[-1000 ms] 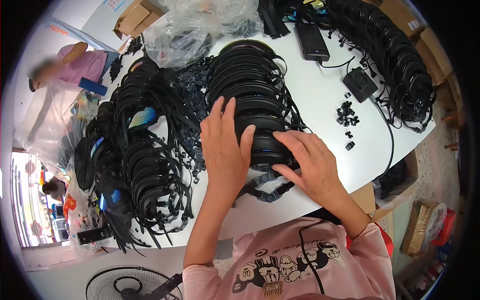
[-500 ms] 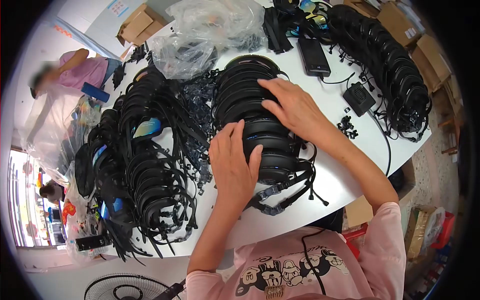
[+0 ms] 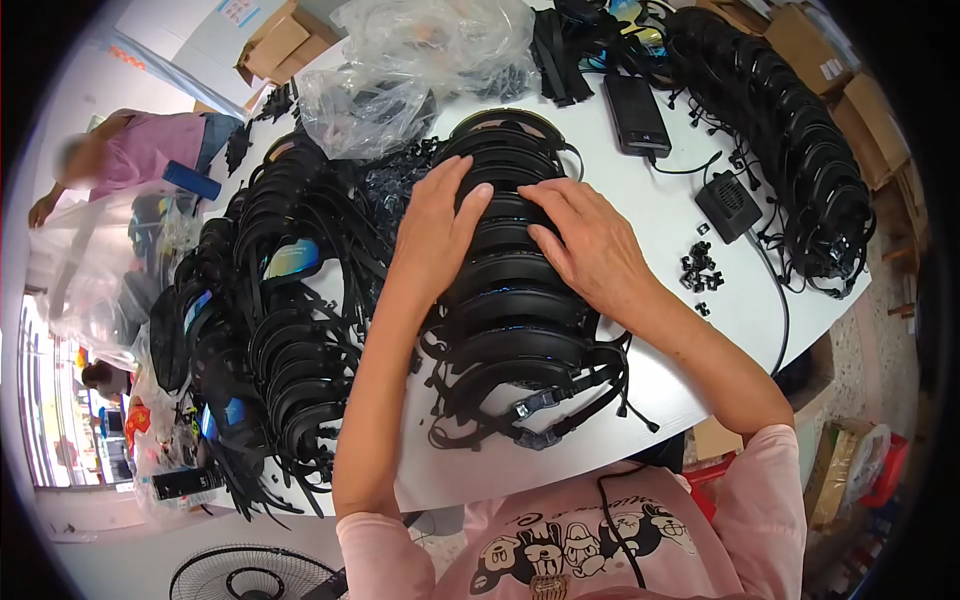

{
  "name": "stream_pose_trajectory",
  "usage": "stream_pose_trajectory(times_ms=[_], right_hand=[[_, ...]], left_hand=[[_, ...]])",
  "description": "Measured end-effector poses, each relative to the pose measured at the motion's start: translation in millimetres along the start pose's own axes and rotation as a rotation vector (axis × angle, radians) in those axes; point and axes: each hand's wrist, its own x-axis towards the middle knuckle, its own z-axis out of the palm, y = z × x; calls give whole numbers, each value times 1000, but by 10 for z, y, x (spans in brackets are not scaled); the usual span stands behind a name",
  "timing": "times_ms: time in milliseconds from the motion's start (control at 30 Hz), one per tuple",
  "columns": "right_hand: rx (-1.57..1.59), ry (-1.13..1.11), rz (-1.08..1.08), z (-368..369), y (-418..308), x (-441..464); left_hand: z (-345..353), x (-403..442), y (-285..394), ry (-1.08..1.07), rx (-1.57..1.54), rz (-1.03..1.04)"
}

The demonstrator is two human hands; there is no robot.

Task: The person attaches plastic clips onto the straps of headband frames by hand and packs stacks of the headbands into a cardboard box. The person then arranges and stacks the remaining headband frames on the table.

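A row of black goggles point(image 3: 515, 270), nested one behind another, runs away from me across the middle of the table. My left hand point(image 3: 440, 225) rests on the left side of the row's far half, fingers stretched and thumb apart. On the right side, my right hand point(image 3: 592, 245) touches the goggles with its fingers extended and its thumb spread from them. Straps with dark plastic buckles point(image 3: 540, 403) trail from the near end. The undersides of the goggles are hidden.
More goggle rows lie left point(image 3: 300, 360) and right point(image 3: 780, 130). Clear plastic bags point(image 3: 430, 50) lie at the back. A black phone-like device point(image 3: 637, 115), a small black speaker-like box point(image 3: 728, 205) and loose black clips point(image 3: 702, 268) are at right. A person point(image 3: 150, 150) stands far left.
My left hand has moved from the near part of the row to farther back. My right hand has shifted slightly nearer me. The near goggles sit more spread out. The person at left has lowered an arm.
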Motion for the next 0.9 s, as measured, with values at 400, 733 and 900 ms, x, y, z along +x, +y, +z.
stream_pose_trajectory(times_ms=[400,733,900], right_hand=[[-113,-214,159,294,853,1319],[-285,-20,-63,953,890,1476],[-7,783,-380,-800,-32,312]], left_hand=[[-628,-1120,1095,-402,-982,-526],[-269,-1748,930,-331,-1465,-895],[-223,-1775,1029,-323,-1412,-826]])
